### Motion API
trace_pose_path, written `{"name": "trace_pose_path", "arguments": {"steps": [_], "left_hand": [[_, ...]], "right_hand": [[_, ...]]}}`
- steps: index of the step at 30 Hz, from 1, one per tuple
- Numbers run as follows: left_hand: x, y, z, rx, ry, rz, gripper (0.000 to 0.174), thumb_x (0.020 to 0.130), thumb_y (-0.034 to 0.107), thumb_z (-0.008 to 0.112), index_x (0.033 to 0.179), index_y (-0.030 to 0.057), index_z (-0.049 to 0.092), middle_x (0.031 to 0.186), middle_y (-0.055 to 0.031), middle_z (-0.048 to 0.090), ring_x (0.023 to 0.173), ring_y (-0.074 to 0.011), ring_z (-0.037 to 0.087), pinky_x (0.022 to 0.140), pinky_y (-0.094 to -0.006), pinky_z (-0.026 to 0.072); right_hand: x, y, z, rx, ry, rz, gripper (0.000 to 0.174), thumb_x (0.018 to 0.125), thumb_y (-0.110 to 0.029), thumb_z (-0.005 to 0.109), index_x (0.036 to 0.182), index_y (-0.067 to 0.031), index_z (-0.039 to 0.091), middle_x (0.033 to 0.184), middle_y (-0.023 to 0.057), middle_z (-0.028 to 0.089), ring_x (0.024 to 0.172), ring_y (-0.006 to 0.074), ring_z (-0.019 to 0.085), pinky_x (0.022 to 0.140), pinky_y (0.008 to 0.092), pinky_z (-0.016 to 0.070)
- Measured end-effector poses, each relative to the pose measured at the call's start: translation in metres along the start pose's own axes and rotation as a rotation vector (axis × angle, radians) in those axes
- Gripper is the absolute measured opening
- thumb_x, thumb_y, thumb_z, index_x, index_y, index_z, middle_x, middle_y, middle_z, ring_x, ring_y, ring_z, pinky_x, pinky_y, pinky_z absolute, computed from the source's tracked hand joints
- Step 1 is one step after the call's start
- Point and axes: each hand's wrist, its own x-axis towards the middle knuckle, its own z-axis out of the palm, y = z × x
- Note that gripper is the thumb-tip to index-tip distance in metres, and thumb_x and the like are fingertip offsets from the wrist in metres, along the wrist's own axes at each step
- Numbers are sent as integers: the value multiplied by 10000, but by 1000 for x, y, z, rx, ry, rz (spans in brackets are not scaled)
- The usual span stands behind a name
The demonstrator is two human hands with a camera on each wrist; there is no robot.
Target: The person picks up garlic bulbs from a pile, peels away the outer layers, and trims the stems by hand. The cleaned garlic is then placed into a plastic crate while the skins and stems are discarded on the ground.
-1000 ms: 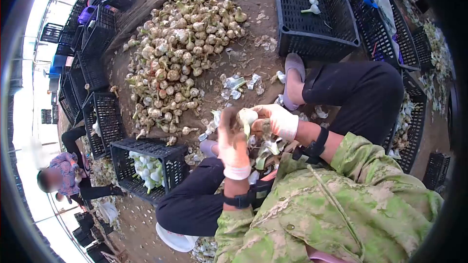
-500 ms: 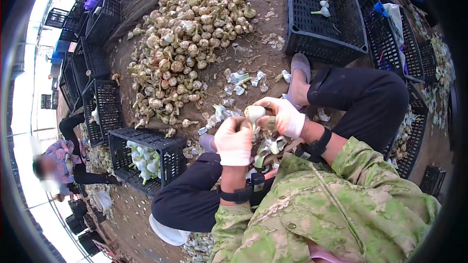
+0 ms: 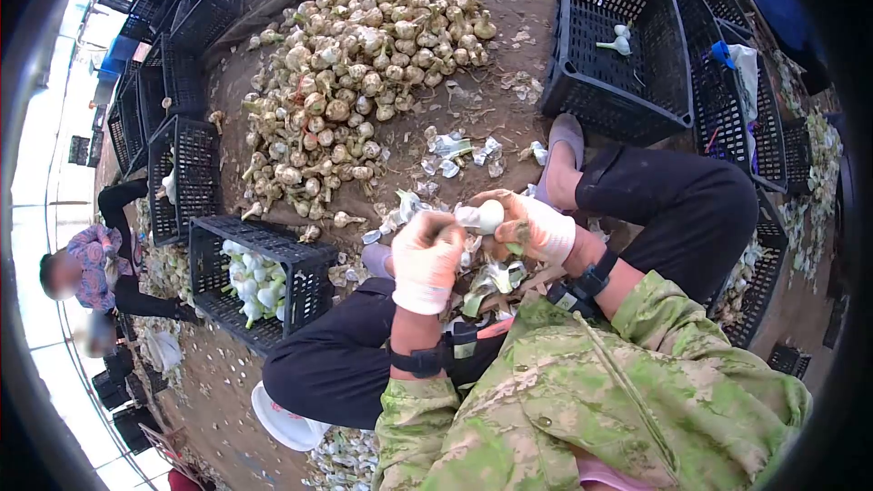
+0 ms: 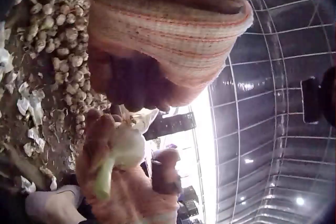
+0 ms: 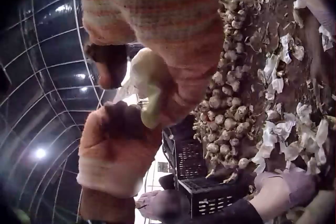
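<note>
In the head view, my right hand (image 3: 538,229) holds a white garlic bulb (image 3: 491,215) in curled fingers. Beside it, the fingertips of my left hand (image 3: 427,259) pinch a pale flap of skin (image 3: 466,216) at the bulb's side. Both hands wear pale gloves with bare, dirty fingertips. The left wrist view has the bulb (image 4: 128,148), green stem down, in my right palm (image 4: 131,190), below my left hand (image 4: 157,40). From the right wrist, the bulb (image 5: 147,71) lies against my right hand (image 5: 168,29), near my left hand (image 5: 118,153).
A large heap of unpeeled garlic (image 3: 364,73) covers the ground ahead. One black crate (image 3: 618,82) with few bulbs stands upper right; another (image 3: 309,264) holds peeled garlic at left. Skins (image 3: 496,282) lie between my legs. Another person (image 3: 95,264) sits at far left.
My left fingers have moved from the stem area to the bulb's side, where a pale flap of skin now stands out. The head view has shifted slightly.
</note>
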Motion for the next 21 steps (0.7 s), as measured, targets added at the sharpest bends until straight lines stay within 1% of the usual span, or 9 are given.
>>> {"name": "trace_pose_path", "arguments": {"steps": [2,6,9,10,12,14,15,16,21], "left_hand": [[6,0,-19,-181,55,-32,103,776,25,585,863,-23,558,792,-109,610,714,-175,593,668,-313,497],[10,-4,-49,-738,-8,-35,172,762,75,614,897,-2,540,798,-141,607,755,-259,603,670,-403,500],[13,0,-45,953,-111,-341,453,658,158,710,1043,-3,535,911,-142,599,820,-219,592,747,-302,475],[6,-1,-35,1141,9,-79,617,600,219,777,1103,-18,511,1026,-164,558,893,-247,561,797,-319,456],[5,-11,-18,576,119,25,744,549,264,818,1148,-20,479,1077,-179,526,966,-288,532,850,-365,434],[7,11,14,800,54,542,820,516,285,833,1172,-27,452,1061,-172,530,979,-310,525,873,-367,424],[11,13,26,802,19,614,756,532,262,815,1141,-23,469,1013,-179,533,985,-319,519,834,-370,438],[18,16,33,903,-89,532,595,596,229,767,1077,-17,516,982,-179,555,949,-321,536,780,-371,449],[34,2,28,847,-224,653,206,759,128,605,928,11,598,813,-128,622,702,-285,593,644,-347,473]], "right_hand": [[4,5,-4,89,-8,-13,637,781,-170,643,1287,-19,286,1109,118,503,835,182,555,679,293,482],[1,-3,-2,329,-137,136,599,784,-219,655,1252,-14,342,1059,113,533,765,153,528,611,256,438],[5,-3,1,317,-97,46,578,766,-263,678,1208,-16,400,1048,99,534,756,143,520,609,244,421],[5,-6,2,295,-62,57,568,759,-265,684,1194,-17,417,1048,88,530,773,145,525,626,252,431],[6,-4,3,282,-14,73,558,752,-267,689,1181,-19,434,1049,77,527,790,148,531,644,260,441],[12,1,5,191,-4,-85,531,762,-270,680,1164,-21,438,1047,56,520,833,163,545,681,281,459],[15,10,-1,59,-50,-89,459,793,-248,649,1139,-25,447,1056,55,513,865,175,553,709,301,471],[16,8,4,392,61,58,451,785,-260,660,1119,-37,455,1009,47,529,837,161,556,694,285,461],[-1,22,-6,268,-106,-10,453,797,-332,643,1127,-78,465,940,37,570,820,138,573,594,218,428]]}}
